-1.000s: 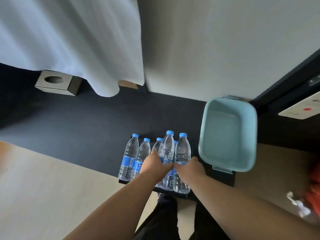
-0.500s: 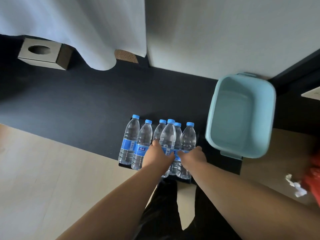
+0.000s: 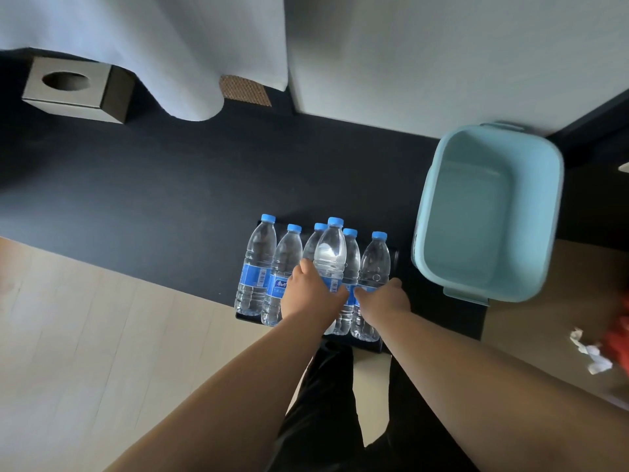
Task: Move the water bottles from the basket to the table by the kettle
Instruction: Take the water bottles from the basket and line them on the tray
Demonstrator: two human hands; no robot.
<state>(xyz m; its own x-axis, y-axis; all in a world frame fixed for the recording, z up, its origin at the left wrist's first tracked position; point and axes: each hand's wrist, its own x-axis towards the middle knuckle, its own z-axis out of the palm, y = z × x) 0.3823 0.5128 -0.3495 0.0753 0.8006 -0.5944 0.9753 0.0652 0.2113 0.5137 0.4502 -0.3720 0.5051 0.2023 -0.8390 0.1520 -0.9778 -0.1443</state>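
Grip status: my left grip (image 3: 310, 295) is wrapped round the label band of the front bottle (image 3: 329, 253), and my right grip (image 3: 384, 300) is wrapped round the lower body of the rightmost bottle (image 3: 374, 264), thumb on its outer side. Both stand upright, caps on, touching their neighbours. Four more bottles (image 3: 257, 257) stand in a close row beside and just behind them, all six on a black tray (image 3: 371, 345) at the near edge of the dark tabletop (image 3: 153, 185). My forearm hides the base of the front bottle, so I cannot tell whether it is seated on the tray. The pale blue basket (image 3: 490, 219) stands just right of the tray and holds nothing. No kettle is in view. Judged step: final placement, with every bottle out of the basket and two in hand. The next move calls for seating both bases flat, then drawing each grip straight back without nudging the row, since the bottles are tall, narrow and closely packed.
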